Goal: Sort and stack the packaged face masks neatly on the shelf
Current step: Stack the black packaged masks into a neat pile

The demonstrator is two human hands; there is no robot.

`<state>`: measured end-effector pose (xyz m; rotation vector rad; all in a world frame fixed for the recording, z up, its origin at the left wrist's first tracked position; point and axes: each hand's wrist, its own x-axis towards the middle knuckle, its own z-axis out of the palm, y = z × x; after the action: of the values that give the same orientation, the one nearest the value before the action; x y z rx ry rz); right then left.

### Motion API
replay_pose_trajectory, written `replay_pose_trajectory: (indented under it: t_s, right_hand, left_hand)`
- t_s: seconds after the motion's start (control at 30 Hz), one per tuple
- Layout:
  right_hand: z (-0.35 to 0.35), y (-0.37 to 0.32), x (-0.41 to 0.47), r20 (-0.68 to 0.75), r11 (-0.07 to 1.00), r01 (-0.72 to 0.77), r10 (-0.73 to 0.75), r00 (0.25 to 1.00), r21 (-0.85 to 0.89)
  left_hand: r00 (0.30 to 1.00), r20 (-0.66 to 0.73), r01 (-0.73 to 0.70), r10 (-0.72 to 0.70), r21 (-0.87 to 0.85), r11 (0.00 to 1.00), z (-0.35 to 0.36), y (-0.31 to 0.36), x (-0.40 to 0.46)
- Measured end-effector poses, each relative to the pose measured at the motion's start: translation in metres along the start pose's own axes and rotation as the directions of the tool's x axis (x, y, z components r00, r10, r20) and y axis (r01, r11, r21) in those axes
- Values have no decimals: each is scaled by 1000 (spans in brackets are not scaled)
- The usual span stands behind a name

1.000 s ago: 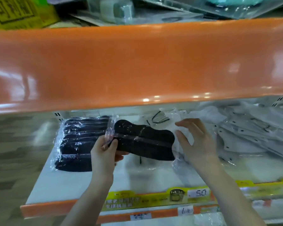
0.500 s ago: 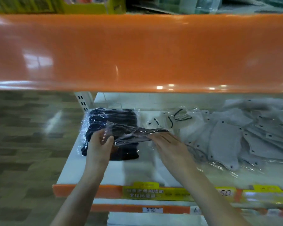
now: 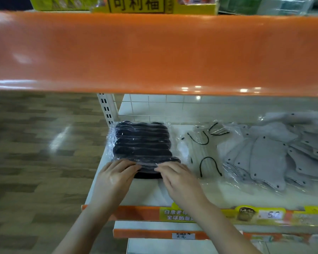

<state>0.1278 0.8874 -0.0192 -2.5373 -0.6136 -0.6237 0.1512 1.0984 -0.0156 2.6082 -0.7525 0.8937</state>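
Black packaged masks (image 3: 142, 142), each in clear film, lie overlapped in one row at the left end of the white shelf (image 3: 182, 197), running from its back wall toward the front edge. The nearest pack of the row sits under both hands. The left hand (image 3: 116, 176) rests palm down on the front left corner of the row, fingers fairly straight and pressing on the film. The right hand (image 3: 176, 177) lies just right of it, fingers extended onto the same front pack; the fingertips of the two hands are close together but do not touch. Whether either thumb is tucked beneath the pack cannot be told.

Right of the black row, just beside it, lies a clear pack of pale masks with black ear loops (image 3: 203, 153). Further right, a loose, fanned heap of grey packaged masks (image 3: 268, 154) covers the shelf as far as the frame edge. Above the black row, the glossy orange upper shelf front (image 3: 154, 52) spans the whole view and hides the back of the shelf behind it; yellow boxes (image 3: 154, 5) stand on top. Below the hands, yellow price labels (image 3: 249, 214) run along the orange front rail. Left of the shelf, wood-patterned floor (image 3: 35, 153) shows.
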Motion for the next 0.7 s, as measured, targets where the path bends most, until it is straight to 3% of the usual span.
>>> replay_pose_trajectory:
  t_s: [0.3,0.7]
  right_hand:
    - [19,-11,-7,110,993,-103,110,988,-66]
    - [25,-19,-3,143,974,-155,180,973,-166]
  left_hand:
    - [948,306,112,-90,-55,992,3,-13,-13]
    - [914,304,279,-270,14,960,20,-10,-23]
